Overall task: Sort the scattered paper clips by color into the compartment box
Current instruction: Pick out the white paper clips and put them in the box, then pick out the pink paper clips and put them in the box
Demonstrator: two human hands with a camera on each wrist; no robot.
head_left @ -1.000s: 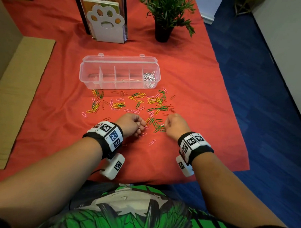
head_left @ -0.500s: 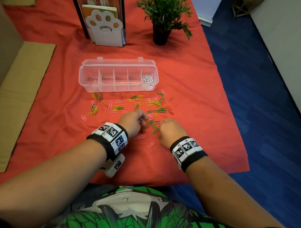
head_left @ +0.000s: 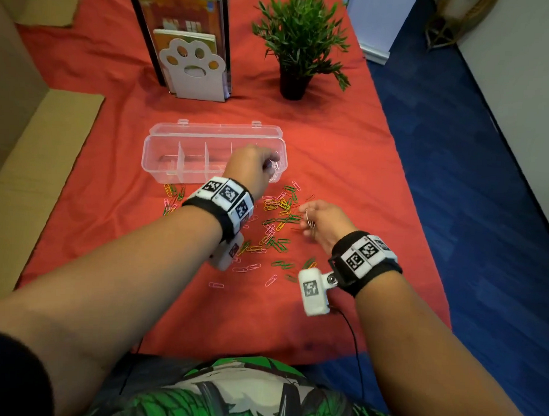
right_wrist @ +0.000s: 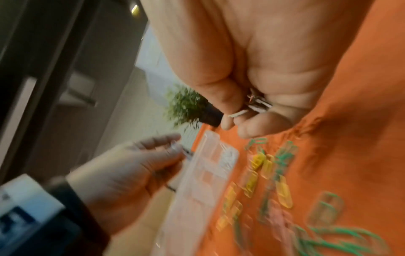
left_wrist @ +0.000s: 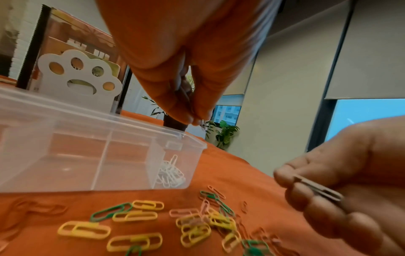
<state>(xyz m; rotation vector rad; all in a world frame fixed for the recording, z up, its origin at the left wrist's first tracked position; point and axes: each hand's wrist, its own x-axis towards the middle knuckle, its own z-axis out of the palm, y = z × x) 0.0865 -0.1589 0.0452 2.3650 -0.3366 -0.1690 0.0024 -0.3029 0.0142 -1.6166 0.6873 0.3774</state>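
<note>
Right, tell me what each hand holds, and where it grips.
Left hand: white paper clips pinched at its fingertips, above the compartment box. Right hand: a few white clips gripped mid-length.

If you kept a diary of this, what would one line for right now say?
left hand: pinching white clips over compartment box, rightmost cell | right hand: holding white clips above coloured pile | other cells: look empty

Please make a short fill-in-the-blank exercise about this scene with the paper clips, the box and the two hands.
1. The white clips lie in the ____ end compartment of the clear box.
2. The left hand pinches a clip above the ____.
3. The right hand holds clips of ____ colour.
4. The scattered clips lie on a ____ cloth.

Missing words: right; box; white; red
</note>
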